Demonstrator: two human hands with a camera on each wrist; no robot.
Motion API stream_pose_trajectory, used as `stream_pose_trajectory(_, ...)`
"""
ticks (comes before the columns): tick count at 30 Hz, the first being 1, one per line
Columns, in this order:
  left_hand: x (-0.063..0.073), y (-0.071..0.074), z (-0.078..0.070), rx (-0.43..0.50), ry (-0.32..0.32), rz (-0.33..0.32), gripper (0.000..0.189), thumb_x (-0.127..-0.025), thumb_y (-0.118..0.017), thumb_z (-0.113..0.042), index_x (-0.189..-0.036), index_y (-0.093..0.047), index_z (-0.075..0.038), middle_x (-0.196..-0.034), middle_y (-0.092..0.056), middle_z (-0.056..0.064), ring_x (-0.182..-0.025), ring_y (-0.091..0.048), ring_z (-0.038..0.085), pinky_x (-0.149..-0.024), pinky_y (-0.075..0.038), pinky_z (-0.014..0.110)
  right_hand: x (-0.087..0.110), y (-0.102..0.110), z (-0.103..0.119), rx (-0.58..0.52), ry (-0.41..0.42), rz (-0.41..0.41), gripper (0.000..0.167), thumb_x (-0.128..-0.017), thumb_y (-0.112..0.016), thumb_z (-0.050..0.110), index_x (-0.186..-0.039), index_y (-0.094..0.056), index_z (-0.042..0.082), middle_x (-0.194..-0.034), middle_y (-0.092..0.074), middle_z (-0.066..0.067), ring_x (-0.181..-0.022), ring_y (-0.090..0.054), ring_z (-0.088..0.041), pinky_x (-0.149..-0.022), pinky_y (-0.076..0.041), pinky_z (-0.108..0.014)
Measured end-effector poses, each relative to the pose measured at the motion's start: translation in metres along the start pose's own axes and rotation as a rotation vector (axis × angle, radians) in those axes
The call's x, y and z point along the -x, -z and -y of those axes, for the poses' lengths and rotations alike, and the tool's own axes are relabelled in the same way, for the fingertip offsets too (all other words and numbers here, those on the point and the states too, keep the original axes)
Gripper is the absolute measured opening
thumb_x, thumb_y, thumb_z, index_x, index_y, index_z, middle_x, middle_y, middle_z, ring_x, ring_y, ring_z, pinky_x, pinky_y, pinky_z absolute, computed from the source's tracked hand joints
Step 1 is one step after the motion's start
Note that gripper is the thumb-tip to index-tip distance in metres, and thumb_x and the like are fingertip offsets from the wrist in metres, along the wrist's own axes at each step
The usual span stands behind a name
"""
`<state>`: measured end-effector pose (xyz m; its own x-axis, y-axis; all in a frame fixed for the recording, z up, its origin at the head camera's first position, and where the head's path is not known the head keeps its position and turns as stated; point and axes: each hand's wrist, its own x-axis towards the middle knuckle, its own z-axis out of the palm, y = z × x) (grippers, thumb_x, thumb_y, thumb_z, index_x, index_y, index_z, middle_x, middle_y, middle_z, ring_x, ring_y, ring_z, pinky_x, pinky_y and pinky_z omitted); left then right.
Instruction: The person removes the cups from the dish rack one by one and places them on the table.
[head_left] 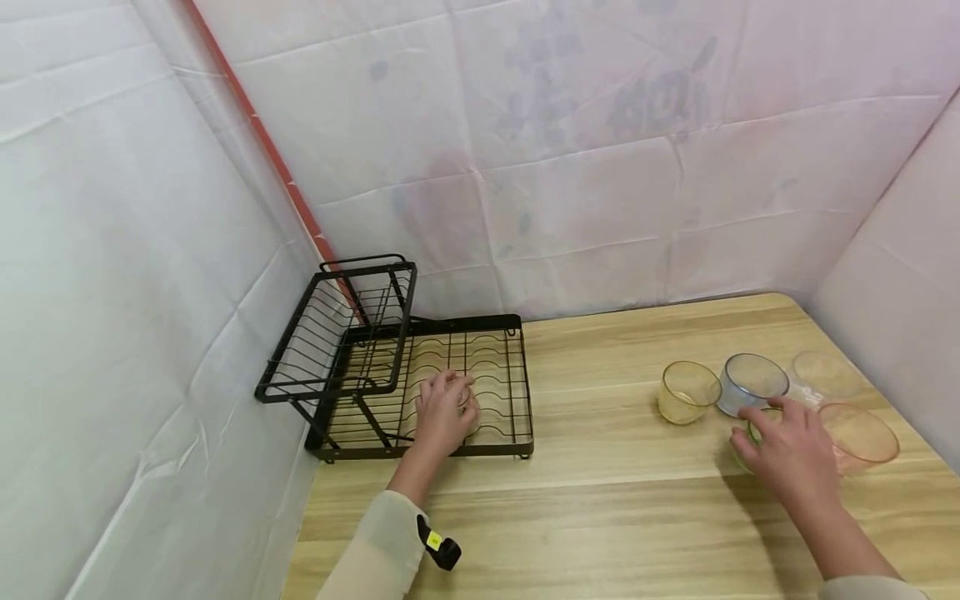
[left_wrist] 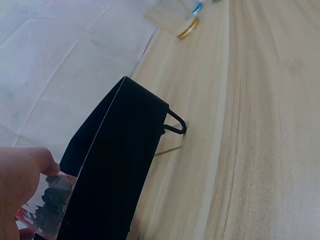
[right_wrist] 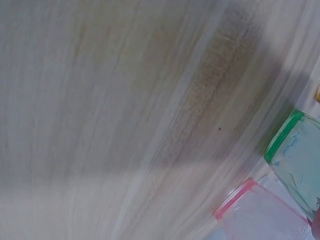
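My left hand (head_left: 442, 412) is over the lower tier of a black wire dish rack (head_left: 525, 387), its thumb and fingers gripping a small clear glass cup (head_left: 472, 417). In the left wrist view this glass cup (left_wrist: 52, 205) shows a reddish edge beside the rack's dark side. On the right of the table, my right hand (head_left: 798, 450) bends its fingers round a green glass cup (head_left: 746, 458), partly hidden under the hand. A fingertip touches the green cup (right_wrist: 300, 155) at the right wrist view's edge. The pink glass cup (head_left: 862, 446) stands just right of that hand.
A yellow glass cup (head_left: 686, 396), a blue glass cup (head_left: 750, 387) and a clear glass cup (head_left: 825, 375) stand behind the right hand. The rack's raised upper tier (head_left: 337, 333) is left of the left hand. White sheeting (head_left: 562, 208) surrounds the wooden table (head_left: 600, 500).
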<state>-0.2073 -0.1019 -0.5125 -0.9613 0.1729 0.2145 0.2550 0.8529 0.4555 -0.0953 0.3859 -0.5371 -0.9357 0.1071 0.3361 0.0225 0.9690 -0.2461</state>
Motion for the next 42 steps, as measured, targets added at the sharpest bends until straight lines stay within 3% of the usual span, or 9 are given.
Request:
stream_pose_trajectory(7, 0.002, -0.002, 0.0, -0.012, -0.014, -0.013, 0.043, -0.085, -0.07, -0.023, -0.127, -0.064, -0.025, -0.14, -0.051, 0.009, -0.126, -0.04, 0.036, -0.097, -0.037, 0.056, -0.001, -0.001, 0.0, -0.002, 0.007, -0.01, 0.03, -0.084, -0.066, 0.023, -0.111, -0.063, 0.011, -0.127, -0.039, -0.038, -0.112, -0.033, -0.061, -0.089, -0.029, -0.069)
stream_pose_trajectory(14, 0.003, -0.001, -0.002, -0.03, -0.005, 0.014, 0.043, -0.086, -0.072, -0.025, -0.127, -0.064, -0.028, -0.141, -0.049, 0.008, -0.127, -0.04, 0.035, -0.1, -0.037, 0.056, -0.002, -0.003, -0.004, -0.013, -0.009, -0.008, 0.036, -0.082, -0.069, 0.024, -0.114, -0.059, 0.01, -0.127, -0.039, -0.037, -0.111, -0.034, -0.062, -0.082, -0.032, -0.071)
stream_pose_trajectory(19, 0.003, 0.001, -0.001, -0.003, 0.002, 0.026, 0.043, -0.084, -0.074, -0.025, -0.126, -0.064, -0.029, -0.141, -0.049, 0.006, -0.128, -0.039, 0.033, -0.101, -0.037, 0.055, -0.001, -0.001, -0.006, -0.015, 0.01, -0.002, 0.048, -0.083, -0.071, 0.032, -0.119, -0.055, 0.005, -0.126, -0.039, -0.037, -0.111, -0.034, -0.061, -0.087, -0.03, -0.069)
stream_pose_trajectory(26, 0.007, 0.006, 0.0, 0.106, 0.048, 0.005, 0.042, -0.083, -0.077, -0.023, -0.123, -0.066, -0.029, -0.141, -0.049, 0.006, -0.13, -0.039, 0.035, -0.101, -0.038, 0.056, 0.002, -0.001, -0.006, -0.051, 0.09, -0.145, 0.05, -0.076, -0.073, 0.026, -0.116, -0.055, 0.0, -0.12, -0.045, -0.036, -0.105, -0.04, -0.058, -0.091, -0.03, -0.065)
stream_pose_trajectory(30, 0.011, 0.009, 0.002, 0.206, 0.079, -0.02, 0.041, -0.082, -0.075, -0.017, -0.121, -0.067, -0.026, -0.141, -0.049, 0.005, -0.134, -0.036, 0.036, -0.101, -0.04, 0.059, 0.005, -0.006, 0.005, -0.093, 0.122, -0.239, 0.054, -0.085, -0.06, 0.045, -0.113, -0.057, -0.001, -0.121, -0.046, -0.036, -0.108, -0.039, -0.057, -0.098, -0.027, -0.066)
stream_pose_trajectory(33, 0.014, 0.01, 0.002, 0.282, 0.103, -0.034, 0.038, -0.082, -0.073, -0.017, -0.119, -0.067, -0.025, -0.14, -0.048, 0.005, -0.137, -0.034, 0.034, -0.101, -0.042, 0.058, 0.008, -0.01, 0.019, -0.133, 0.168, -0.313, 0.069, -0.09, -0.043, 0.062, -0.109, -0.059, -0.003, -0.119, -0.048, -0.035, -0.108, -0.041, -0.057, -0.099, -0.027, -0.065)
stream_pose_trajectory(36, 0.016, 0.009, 0.002, 0.344, 0.128, -0.044, 0.034, -0.085, -0.074, -0.02, -0.119, -0.067, -0.025, -0.141, -0.047, 0.005, -0.137, -0.034, 0.031, -0.101, -0.043, 0.056, 0.01, -0.013, 0.036, -0.162, 0.199, -0.328, 0.078, -0.092, -0.035, 0.069, -0.107, -0.06, -0.003, -0.118, -0.048, -0.034, -0.107, -0.041, -0.055, -0.097, -0.028, -0.063)
stream_pose_trajectory(42, 0.022, 0.007, 0.005, 0.444, 0.139, -0.097, 0.035, -0.086, -0.075, -0.018, -0.119, -0.065, -0.018, -0.139, -0.048, 0.003, -0.134, -0.04, 0.029, -0.098, -0.049, 0.049, 0.01, -0.02, 0.066, -0.242, 0.271, -0.361, 0.073, -0.094, -0.04, 0.064, -0.105, -0.061, -0.004, -0.112, -0.05, -0.032, -0.102, -0.043, -0.053, -0.088, -0.032, -0.058)
